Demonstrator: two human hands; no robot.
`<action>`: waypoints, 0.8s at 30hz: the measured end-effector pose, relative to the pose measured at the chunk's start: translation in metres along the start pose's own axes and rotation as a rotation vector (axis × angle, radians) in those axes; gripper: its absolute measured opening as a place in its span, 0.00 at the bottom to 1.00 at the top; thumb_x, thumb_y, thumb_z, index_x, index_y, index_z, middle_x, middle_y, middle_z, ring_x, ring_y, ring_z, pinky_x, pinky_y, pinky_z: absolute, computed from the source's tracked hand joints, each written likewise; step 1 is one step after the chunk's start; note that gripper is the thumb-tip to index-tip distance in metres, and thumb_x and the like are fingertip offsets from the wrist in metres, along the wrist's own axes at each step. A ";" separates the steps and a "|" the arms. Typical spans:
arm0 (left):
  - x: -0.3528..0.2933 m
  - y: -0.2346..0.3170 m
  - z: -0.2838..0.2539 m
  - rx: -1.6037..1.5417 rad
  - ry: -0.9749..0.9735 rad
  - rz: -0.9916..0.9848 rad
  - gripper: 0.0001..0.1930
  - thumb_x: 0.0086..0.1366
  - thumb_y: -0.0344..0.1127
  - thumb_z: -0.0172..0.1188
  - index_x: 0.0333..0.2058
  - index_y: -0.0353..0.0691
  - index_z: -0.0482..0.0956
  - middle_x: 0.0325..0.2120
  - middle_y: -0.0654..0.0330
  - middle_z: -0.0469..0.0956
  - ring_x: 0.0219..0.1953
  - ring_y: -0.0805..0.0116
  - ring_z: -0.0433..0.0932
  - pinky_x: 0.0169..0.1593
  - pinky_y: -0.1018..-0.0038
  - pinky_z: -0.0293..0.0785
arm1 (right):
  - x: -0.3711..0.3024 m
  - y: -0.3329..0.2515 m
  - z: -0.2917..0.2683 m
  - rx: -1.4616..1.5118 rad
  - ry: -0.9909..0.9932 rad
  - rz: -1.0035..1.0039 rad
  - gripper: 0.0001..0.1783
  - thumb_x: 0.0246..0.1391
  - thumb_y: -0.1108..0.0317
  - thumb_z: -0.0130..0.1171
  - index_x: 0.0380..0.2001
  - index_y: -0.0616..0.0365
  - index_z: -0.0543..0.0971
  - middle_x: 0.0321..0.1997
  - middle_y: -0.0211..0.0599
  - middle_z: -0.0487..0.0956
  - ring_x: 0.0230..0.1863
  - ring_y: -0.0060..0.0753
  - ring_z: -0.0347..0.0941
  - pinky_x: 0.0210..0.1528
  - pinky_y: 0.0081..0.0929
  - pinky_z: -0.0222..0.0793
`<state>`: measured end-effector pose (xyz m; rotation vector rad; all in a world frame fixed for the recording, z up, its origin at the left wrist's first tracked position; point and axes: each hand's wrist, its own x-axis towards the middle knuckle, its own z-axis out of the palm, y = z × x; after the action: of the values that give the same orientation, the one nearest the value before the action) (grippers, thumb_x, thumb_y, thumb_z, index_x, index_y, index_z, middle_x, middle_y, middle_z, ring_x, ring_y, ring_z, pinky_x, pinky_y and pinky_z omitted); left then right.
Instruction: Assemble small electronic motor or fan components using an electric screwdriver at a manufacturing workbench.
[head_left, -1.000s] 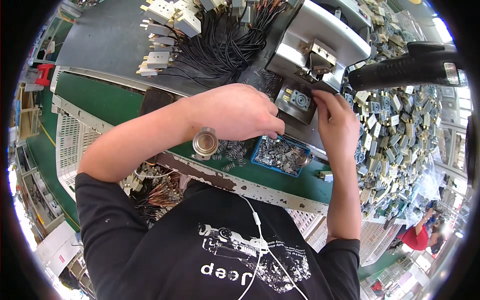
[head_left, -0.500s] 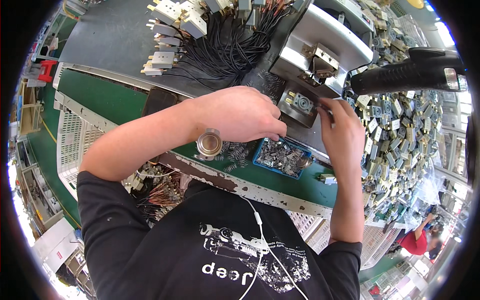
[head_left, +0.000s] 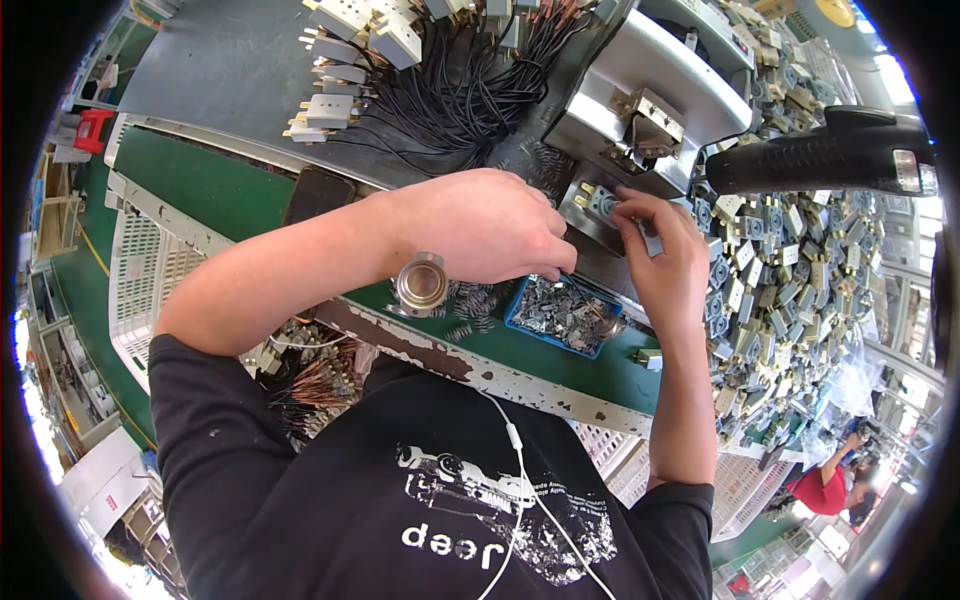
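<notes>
Green bench: right hand touched gray plug at its ten o'clock; grip of right and left hand was indeterminable.

Left of the left hand, a white crate; well off beyond the right hand, a red-shirted co-worker.

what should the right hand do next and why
Perhaps steady the gray plug on the metal block: the right hand is at its edge, while the left hand is by the blue tray of small metal parts.
</notes>
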<state>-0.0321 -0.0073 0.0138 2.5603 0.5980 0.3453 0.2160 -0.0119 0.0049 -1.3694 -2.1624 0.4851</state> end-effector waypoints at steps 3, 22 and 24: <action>0.001 0.001 -0.002 0.003 -0.035 -0.017 0.09 0.67 0.40 0.60 0.42 0.46 0.83 0.29 0.61 0.78 0.38 0.58 0.81 0.46 0.62 0.77 | 0.002 0.000 0.001 -0.052 0.032 -0.074 0.07 0.52 0.76 0.67 0.36 0.60 0.82 0.47 0.36 0.86 0.36 0.34 0.77 0.42 0.29 0.73; 0.016 -0.006 -0.014 -0.133 0.197 0.050 0.10 0.61 0.33 0.66 0.41 0.39 0.83 0.30 0.57 0.83 0.34 0.55 0.83 0.38 0.64 0.79 | -0.050 -0.017 -0.032 0.635 -0.208 0.487 0.19 0.67 0.75 0.55 0.59 0.67 0.72 0.49 0.46 0.82 0.48 0.31 0.81 0.51 0.26 0.77; 0.012 -0.006 -0.018 -0.157 0.184 0.018 0.08 0.63 0.34 0.63 0.38 0.38 0.82 0.30 0.55 0.82 0.35 0.52 0.82 0.40 0.61 0.78 | -0.047 -0.015 -0.025 0.831 -0.215 0.474 0.20 0.68 0.73 0.53 0.60 0.67 0.70 0.51 0.49 0.82 0.51 0.35 0.81 0.54 0.29 0.77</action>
<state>-0.0293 0.0101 0.0276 2.4005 0.5890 0.6139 0.2365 -0.0606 0.0215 -1.3321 -1.4415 1.5576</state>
